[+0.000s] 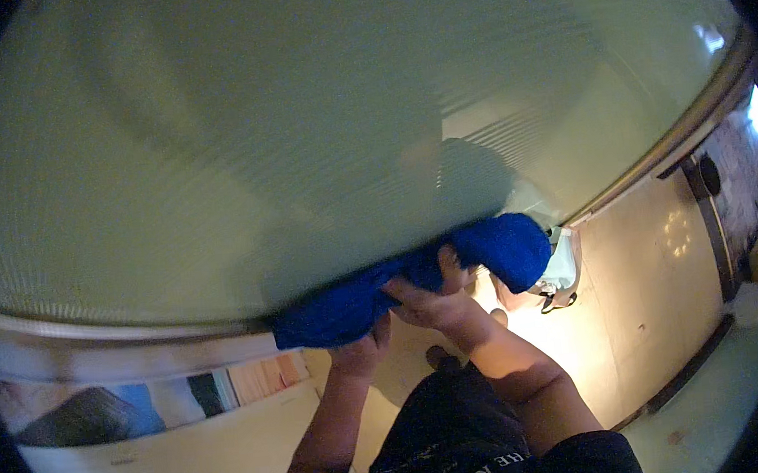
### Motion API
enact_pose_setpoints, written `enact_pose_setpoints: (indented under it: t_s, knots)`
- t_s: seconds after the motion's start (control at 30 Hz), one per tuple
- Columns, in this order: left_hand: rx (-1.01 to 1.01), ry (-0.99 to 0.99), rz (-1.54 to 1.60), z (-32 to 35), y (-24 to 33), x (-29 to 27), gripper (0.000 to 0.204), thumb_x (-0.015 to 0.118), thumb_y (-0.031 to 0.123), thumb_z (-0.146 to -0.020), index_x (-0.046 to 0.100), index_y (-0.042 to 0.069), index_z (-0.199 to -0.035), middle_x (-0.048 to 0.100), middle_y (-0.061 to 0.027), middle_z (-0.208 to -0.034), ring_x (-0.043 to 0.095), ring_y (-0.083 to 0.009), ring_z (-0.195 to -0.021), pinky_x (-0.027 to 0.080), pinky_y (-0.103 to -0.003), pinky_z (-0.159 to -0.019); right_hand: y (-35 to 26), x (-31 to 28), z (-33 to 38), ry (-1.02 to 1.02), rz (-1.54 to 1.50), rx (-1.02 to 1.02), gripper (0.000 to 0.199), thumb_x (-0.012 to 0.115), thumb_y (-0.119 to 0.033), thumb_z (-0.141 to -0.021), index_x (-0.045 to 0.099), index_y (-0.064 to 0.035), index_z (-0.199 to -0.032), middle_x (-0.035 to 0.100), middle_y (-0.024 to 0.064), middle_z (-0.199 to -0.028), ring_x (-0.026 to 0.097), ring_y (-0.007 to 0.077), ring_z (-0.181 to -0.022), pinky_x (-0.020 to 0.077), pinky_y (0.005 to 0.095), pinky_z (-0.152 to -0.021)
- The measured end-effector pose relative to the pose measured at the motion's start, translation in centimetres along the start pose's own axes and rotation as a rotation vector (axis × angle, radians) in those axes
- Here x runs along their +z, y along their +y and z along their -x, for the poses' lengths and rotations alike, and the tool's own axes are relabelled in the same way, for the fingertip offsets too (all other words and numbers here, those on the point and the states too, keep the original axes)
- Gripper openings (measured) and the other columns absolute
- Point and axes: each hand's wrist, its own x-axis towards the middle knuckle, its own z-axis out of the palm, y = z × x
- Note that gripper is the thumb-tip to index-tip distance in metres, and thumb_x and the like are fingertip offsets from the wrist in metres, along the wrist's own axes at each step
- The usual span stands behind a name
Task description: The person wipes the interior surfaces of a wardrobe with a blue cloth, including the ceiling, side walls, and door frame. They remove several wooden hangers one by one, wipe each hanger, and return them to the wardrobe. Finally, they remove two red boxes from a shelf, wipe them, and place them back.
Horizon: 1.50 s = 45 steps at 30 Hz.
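Observation:
A blue cloth (506, 248) hangs folded along the near edge of a wide, pale green, glossy surface (210, 161) with faint ribbed streaks. My right hand (431, 297) grips the middle of the cloth, its thumb and a finger showing against the blue. Just left of it and lower, my left hand (364, 350) is closed at the cloth's lower border, its fingertips partly hidden by the fabric. Both forearms reach up from the lower edge of the view.
To the left, a shelf or ledge (265, 380) holds several dark, blue and pinkish items. A pale bag-like object (560, 270) stands beyond the cloth's right end, over a brightly lit tan floor (644, 276). A dark-edged greenish panel (726, 395) lies at the lower right.

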Motion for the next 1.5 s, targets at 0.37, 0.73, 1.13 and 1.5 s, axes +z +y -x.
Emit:
enact_pose_setpoints:
  t_s: [0.37,0.73,1.13,1.5]
  knots:
    - [0.073,-0.247,-0.257,11.2,-4.6,9.2,0.052,0.065,0.038,-0.078,0.051,0.015,-0.124,0.039,-0.0157,-0.134,0.030,-0.0423,-0.126,0.010,-0.072,-0.096,-5.8,6.4,18.8,-0.170,-0.343,0.565,0.048,0.076,-0.020,-0.060,0.062,-0.0334,-0.104,0.039,0.0212,-0.134,0.049,0.0419,-0.108,0.0426,0.0513,-0.086]
    - [0.134,-0.084,-0.017,5.9,-1.5,4.9,0.060,0.063,0.031,-0.081,0.043,-0.004,-0.126,0.041,-0.0228,-0.130,0.040,-0.0434,-0.116,0.028,-0.052,-0.099,-2.2,4.5,9.0,0.075,-0.202,0.285,0.048,0.075,-0.023,-0.060,0.063,-0.0301,-0.106,0.014,0.0250,-0.144,0.025,0.0448,-0.128,0.0302,0.0514,-0.098]
    - [0.184,-0.406,-0.265,14.7,-5.2,14.1,0.053,0.063,0.039,-0.080,0.050,0.004,-0.117,0.043,-0.0239,-0.122,0.037,-0.0455,-0.116,0.027,-0.061,-0.095,-5.9,9.5,26.5,-0.149,-0.369,0.780,0.046,0.076,-0.018,-0.057,0.063,-0.0194,-0.101,0.026,0.0273,-0.140,0.026,0.0506,-0.126,0.0244,0.0646,-0.096]
    - [0.389,-0.149,-0.051,4.4,0.6,12.0,0.064,0.060,0.034,-0.082,0.036,0.012,-0.138,0.032,-0.0176,-0.140,0.028,-0.0340,-0.130,0.019,-0.056,-0.102,3.9,6.3,16.7,0.212,-0.243,0.632,0.060,0.074,-0.009,-0.057,0.060,-0.0255,-0.112,0.022,0.0287,-0.143,0.026,0.0562,-0.124,0.0212,0.0624,-0.100]
